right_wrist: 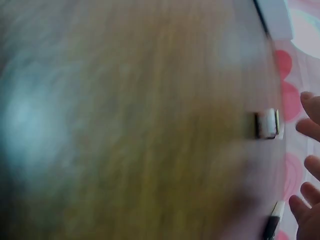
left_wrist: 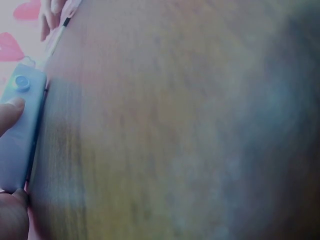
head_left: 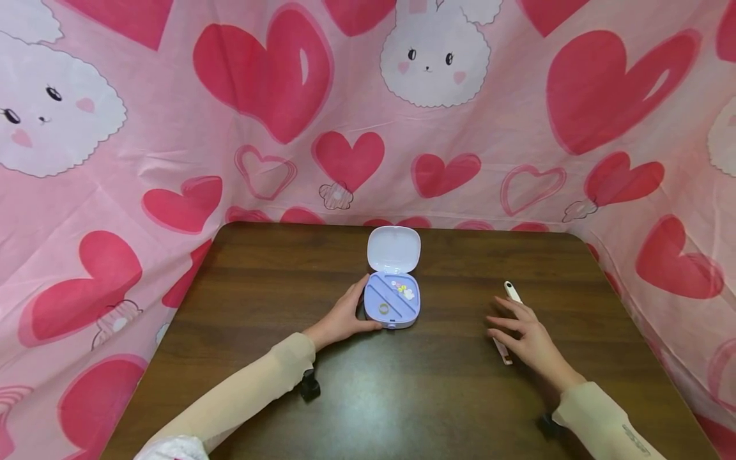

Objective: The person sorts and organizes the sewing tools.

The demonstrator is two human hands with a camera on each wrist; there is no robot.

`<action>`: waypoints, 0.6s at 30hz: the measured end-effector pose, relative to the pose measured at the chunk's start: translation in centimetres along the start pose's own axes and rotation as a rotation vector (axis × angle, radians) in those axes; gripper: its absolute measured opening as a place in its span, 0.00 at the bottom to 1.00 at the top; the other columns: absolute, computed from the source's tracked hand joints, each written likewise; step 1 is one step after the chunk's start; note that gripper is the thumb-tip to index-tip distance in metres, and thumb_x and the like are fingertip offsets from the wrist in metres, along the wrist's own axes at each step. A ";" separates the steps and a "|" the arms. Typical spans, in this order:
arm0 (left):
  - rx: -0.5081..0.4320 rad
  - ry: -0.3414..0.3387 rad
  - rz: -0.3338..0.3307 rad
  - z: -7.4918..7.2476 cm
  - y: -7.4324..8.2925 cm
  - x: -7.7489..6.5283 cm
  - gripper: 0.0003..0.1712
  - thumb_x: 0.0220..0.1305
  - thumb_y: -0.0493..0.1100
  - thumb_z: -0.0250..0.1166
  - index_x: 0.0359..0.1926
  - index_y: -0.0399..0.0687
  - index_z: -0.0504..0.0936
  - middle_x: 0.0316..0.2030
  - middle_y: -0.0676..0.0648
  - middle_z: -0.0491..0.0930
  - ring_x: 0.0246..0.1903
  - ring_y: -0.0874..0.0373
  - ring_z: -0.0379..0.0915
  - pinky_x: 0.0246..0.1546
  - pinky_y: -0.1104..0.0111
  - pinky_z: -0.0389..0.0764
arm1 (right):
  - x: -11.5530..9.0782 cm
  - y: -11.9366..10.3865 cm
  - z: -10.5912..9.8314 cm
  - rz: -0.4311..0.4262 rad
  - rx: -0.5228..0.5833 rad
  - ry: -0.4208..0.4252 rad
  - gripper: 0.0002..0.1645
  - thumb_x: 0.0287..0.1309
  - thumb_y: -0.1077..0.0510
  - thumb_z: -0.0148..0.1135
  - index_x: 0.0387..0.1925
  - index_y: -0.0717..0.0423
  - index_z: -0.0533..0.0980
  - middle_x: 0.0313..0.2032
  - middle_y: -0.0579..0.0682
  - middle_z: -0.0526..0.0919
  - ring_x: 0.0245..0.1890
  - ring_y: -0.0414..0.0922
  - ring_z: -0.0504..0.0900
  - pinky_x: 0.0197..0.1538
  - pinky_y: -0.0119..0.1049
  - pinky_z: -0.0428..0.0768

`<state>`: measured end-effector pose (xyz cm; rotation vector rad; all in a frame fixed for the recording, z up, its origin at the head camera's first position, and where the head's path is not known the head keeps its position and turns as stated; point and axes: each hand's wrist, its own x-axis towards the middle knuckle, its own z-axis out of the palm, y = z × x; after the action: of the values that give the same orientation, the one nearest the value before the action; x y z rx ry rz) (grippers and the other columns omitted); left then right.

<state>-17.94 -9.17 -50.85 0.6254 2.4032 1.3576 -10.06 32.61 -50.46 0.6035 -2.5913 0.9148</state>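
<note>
A lavender jewelry box point(head_left: 392, 299) stands on the table with its pale lid point(head_left: 393, 249) raised. In its divided tray lie a gold ring point(head_left: 383, 308) and several small white and yellow charms point(head_left: 405, 291). My left hand point(head_left: 345, 313) grips the box's left side, the thumb at the front. The left wrist view shows that thumb beside the round button point(left_wrist: 21, 82). Over a slim white stick-like tool point(head_left: 502, 351) to the right, my right hand point(head_left: 531, 342) hovers with fingers spread. The hand hides the tool's middle; I cannot tell its kind.
The brown wooden table point(head_left: 276, 268) runs back to a pink cloth point(head_left: 356, 115) printed with hearts and rabbits, which also hangs at both sides. A small black device point(head_left: 309, 386) is strapped at the left wrist.
</note>
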 end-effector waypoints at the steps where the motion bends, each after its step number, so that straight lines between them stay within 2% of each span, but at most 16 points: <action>1: -0.001 -0.001 -0.001 0.0 0.0 0.0 0.67 0.59 0.48 0.80 0.84 0.45 0.42 0.80 0.40 0.52 0.78 0.48 0.53 0.76 0.54 0.59 | -0.1 0.1 0.0 0.001 -0.007 0.009 0.22 0.45 0.70 0.80 0.46 0.60 0.89 0.62 0.68 0.78 0.63 0.64 0.69 0.68 0.16 0.50; 9: -0.009 -0.003 -0.007 0.0 0.1 -0.2 0.67 0.58 0.48 0.81 0.84 0.45 0.42 0.80 0.41 0.52 0.78 0.48 0.52 0.76 0.53 0.58 | -0.9 0.6 -0.4 0.067 -0.052 0.021 0.16 0.46 0.67 0.81 0.40 0.61 0.89 0.62 0.67 0.78 0.62 0.66 0.71 0.65 0.12 0.48; 12: -0.004 0.001 -0.001 0.0 0.2 -0.1 0.67 0.58 0.48 0.81 0.84 0.44 0.42 0.80 0.40 0.52 0.78 0.47 0.52 0.76 0.52 0.58 | -1.0 0.6 -0.5 0.119 -0.079 -0.001 0.11 0.48 0.64 0.82 0.37 0.55 0.89 0.63 0.66 0.78 0.64 0.67 0.71 0.66 0.14 0.50; 15: -0.001 0.002 0.005 -0.1 0.2 -0.1 0.67 0.58 0.48 0.81 0.84 0.43 0.43 0.80 0.39 0.52 0.78 0.46 0.52 0.76 0.51 0.58 | -0.8 0.4 -0.6 0.185 -0.091 -0.035 0.09 0.50 0.60 0.82 0.32 0.48 0.87 0.65 0.66 0.76 0.66 0.69 0.70 0.72 0.34 0.63; 18: 0.000 -0.001 0.006 -0.1 0.2 -0.1 0.67 0.58 0.48 0.81 0.84 0.43 0.43 0.80 0.39 0.52 0.78 0.46 0.52 0.76 0.50 0.58 | -0.7 0.3 -0.6 0.212 -0.084 -0.074 0.12 0.49 0.59 0.82 0.28 0.46 0.83 0.67 0.69 0.73 0.69 0.71 0.66 0.70 0.59 0.66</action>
<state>-17.88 -9.18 -50.66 0.6337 2.4032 1.3592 -9.54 33.41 -50.51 0.3504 -2.7847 0.8552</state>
